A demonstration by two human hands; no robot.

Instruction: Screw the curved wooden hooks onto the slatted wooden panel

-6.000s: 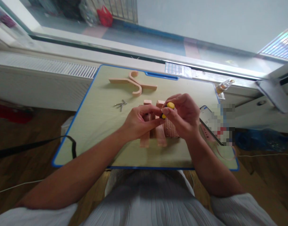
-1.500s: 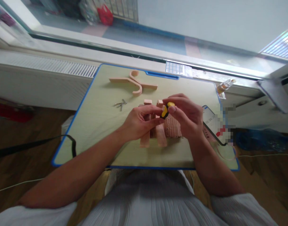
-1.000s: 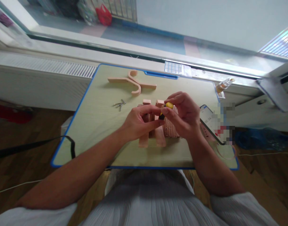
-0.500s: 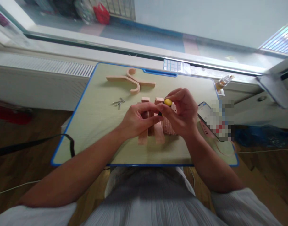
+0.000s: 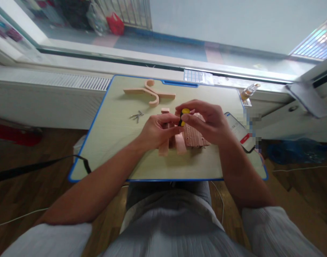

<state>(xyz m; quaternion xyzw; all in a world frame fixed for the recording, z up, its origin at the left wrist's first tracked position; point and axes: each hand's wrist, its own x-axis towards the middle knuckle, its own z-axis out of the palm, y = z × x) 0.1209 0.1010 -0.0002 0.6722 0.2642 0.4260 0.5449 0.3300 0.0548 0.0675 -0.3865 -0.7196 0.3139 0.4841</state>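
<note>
My right hand (image 5: 206, 117) grips the yellow-and-black handle of a short screwdriver (image 5: 185, 111), fingers curled round its top. The fingers of my left hand (image 5: 159, 130) are closed in a pinch at the handle's lower end. The screwdriver's tip is hidden by the fingers. Beneath my hands lie a light wooden strip (image 5: 163, 149), a second wooden strip (image 5: 181, 144) and a reddish-brown grooved wooden block (image 5: 195, 135) with small holes. Left of them is a small pile of metal screws (image 5: 137, 116).
Two curved wooden pieces (image 5: 151, 94) lie toward the table's far side. A phone (image 5: 234, 125) rests right of my right hand. The table (image 5: 112, 157) has a blue edge, and a black strap (image 5: 85, 165) hangs over its left side. A window sill (image 5: 142, 67) runs behind.
The screwdriver handle has tilted more upright, and my right hand's fingers have shifted round its top. My left hand keeps its pinch. The whole view has shifted slightly.
</note>
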